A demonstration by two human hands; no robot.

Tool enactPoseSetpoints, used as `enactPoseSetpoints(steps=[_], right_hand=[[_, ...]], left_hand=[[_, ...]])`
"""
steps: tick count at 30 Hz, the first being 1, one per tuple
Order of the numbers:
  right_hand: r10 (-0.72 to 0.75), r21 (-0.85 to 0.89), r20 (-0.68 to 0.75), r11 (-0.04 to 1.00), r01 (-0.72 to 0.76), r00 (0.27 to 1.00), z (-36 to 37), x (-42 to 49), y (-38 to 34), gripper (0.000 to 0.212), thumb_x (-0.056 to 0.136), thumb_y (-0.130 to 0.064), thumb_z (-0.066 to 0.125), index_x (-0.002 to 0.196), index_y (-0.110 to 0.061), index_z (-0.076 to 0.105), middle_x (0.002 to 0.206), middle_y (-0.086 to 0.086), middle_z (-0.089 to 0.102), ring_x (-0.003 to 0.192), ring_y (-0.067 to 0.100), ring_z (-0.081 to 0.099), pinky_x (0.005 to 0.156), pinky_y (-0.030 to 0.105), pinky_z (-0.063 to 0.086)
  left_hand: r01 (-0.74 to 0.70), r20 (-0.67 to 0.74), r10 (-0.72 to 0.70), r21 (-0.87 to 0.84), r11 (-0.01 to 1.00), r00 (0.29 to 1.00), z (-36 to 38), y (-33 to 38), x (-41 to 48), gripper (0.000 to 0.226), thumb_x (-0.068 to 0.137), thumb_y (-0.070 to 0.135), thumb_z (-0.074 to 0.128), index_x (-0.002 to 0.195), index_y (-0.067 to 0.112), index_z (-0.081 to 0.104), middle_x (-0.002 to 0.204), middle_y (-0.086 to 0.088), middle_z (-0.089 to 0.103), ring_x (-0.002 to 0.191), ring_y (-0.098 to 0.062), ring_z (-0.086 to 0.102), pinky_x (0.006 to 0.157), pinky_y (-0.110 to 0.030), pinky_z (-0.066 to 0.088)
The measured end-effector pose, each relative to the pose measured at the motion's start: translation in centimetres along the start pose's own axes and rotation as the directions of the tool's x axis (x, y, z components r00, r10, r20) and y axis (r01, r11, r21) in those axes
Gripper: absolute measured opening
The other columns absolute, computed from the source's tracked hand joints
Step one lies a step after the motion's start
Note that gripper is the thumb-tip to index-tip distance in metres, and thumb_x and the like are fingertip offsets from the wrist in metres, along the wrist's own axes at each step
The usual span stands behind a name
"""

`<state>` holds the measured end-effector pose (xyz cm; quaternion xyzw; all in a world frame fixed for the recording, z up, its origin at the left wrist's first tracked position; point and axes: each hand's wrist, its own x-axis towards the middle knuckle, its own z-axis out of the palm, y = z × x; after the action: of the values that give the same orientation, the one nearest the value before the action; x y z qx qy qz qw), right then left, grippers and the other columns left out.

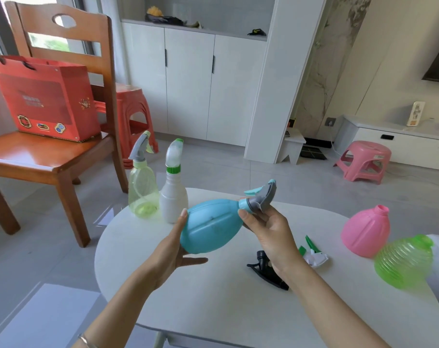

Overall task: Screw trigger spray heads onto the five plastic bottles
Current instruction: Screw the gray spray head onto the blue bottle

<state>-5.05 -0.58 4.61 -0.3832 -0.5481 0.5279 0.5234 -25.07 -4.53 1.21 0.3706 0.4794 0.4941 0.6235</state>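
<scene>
I hold a blue bottle tilted on its side above the white table. My left hand cups its base. My right hand grips the grey and teal spray head sitting on its neck. A pale yellow bottle and a white bottle stand at the far left, each with a spray head on. A pink bottle and a green ribbed bottle sit open-necked at the right. A black spray head and a green and white spray head lie loose on the table.
A wooden chair with a red gift bag stands to the left of the table. Red stools are stacked behind it. A pink stool is on the floor at the far right, near white cabinets.
</scene>
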Motion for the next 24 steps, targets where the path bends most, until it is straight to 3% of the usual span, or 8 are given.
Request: enactPoseSetpoints(steps=[3,5,7,9,13,17,21,24], right_hand=[[-0.035,-0.042,0.052,0.998,0.037,0.998,2.7,1.5,-1.2,0.03,0.068,-0.032,0.078,0.096,-0.023,0.07,0.1,-0.005,0.075,0.1,0.012,0.068,0.094,0.031,0.051],[-0.072,-0.114,0.125,0.99,0.087,0.989,4.9,2.5,-1.6,0.021,0.075,-0.024,0.077,0.095,-0.024,0.07,0.095,-0.012,0.075,0.095,0.004,0.068,0.085,0.017,0.05],[-0.094,-0.178,0.193,0.975,0.13,0.977,7.5,3.2,-1.8,0.022,0.076,-0.02,0.077,0.096,-0.023,0.07,0.09,-0.017,0.074,0.09,-0.002,0.067,0.076,0.008,0.047],[-0.086,-0.226,0.253,0.963,0.145,0.964,10.1,3.9,-1.5,0.024,0.076,-0.02,0.077,0.098,-0.023,0.068,0.094,-0.015,0.072,0.093,0.002,0.066,0.075,0.009,0.049],[-0.069,-0.287,0.345,0.942,0.175,0.936,15.1,4.8,-0.3,0.025,0.076,-0.022,0.076,0.099,-0.025,0.067,0.101,-0.009,0.071,0.1,0.007,0.064,0.078,0.009,0.05],[-0.039,-0.346,0.375,0.921,0.179,0.926,18.7,5.6,1.6,0.028,0.077,-0.022,0.075,0.104,-0.018,0.068,0.104,-0.005,0.07,0.101,0.01,0.063,0.081,0.013,0.05],[0.023,-0.407,0.382,0.902,0.146,0.924,21.0,6.4,3.7,0.028,0.077,-0.025,0.075,0.103,-0.018,0.068,0.105,-0.002,0.071,0.101,0.012,0.064,0.092,0.023,0.049],[0.039,-0.421,0.376,0.897,0.134,0.926,21.9,7.0,5.0,0.025,0.076,-0.028,0.075,0.099,-0.023,0.068,0.102,-0.005,0.071,0.1,0.01,0.064,0.089,0.019,0.049]], left_hand=[[-0.147,-0.087,0.169,0.218,0.965,0.982,-1.8,0.7,-0.6,0.084,0.067,0.084,0.047,0.138,0.04,0.038,0.134,0.004,0.055,0.109,-0.006,0.062,0.08,-0.023,0.054],[-0.256,-0.097,0.306,0.344,0.903,0.947,-3.3,1.3,-1.0,0.095,0.061,0.076,0.059,0.143,0.042,0.027,0.134,0.014,0.047,0.109,0.004,0.056,0.075,-0.013,0.051],[-0.343,-0.076,0.419,0.454,0.822,0.905,-5.1,1.8,-1.4,0.096,0.061,0.066,0.075,0.141,0.042,0.03,0.127,0.019,0.049,0.105,0.0,0.06,0.067,-0.012,0.054],[-0.387,-0.058,0.497,0.554,0.737,0.866,-7.0,2.0,-1.6,0.086,0.063,0.054,0.082,0.135,0.045,0.037,0.119,0.02,0.054,0.104,0.001,0.06,0.067,-0.012,0.054],[-0.33,-0.091,0.469,0.596,0.732,0.878,-10.8,2.0,-1.7,0.081,0.056,0.057,0.083,0.123,0.055,0.038,0.117,0.017,0.058,0.105,-0.008,0.062,0.073,-0.027,0.06],[-0.26,-0.135,0.438,0.64,0.723,0.889,-14.4,1.6,-1.5,0.081,0.057,0.055,0.083,0.123,0.052,0.037,0.115,0.019,0.057,0.103,-0.006,0.061,0.072,-0.02,0.057],[-0.225,-0.158,0.381,0.585,0.779,0.911,-17.3,0.6,-0.9,0.08,0.056,0.05,0.086,0.123,0.046,0.044,0.113,0.013,0.064,0.101,-0.004,0.064,0.077,-0.021,0.056],[-0.229,-0.16,0.363,0.535,0.813,0.918,-18.2,0.1,-0.4,0.083,0.053,0.049,0.087,0.125,0.044,0.046,0.114,0.013,0.066,0.104,-0.006,0.065,0.085,-0.027,0.056]])
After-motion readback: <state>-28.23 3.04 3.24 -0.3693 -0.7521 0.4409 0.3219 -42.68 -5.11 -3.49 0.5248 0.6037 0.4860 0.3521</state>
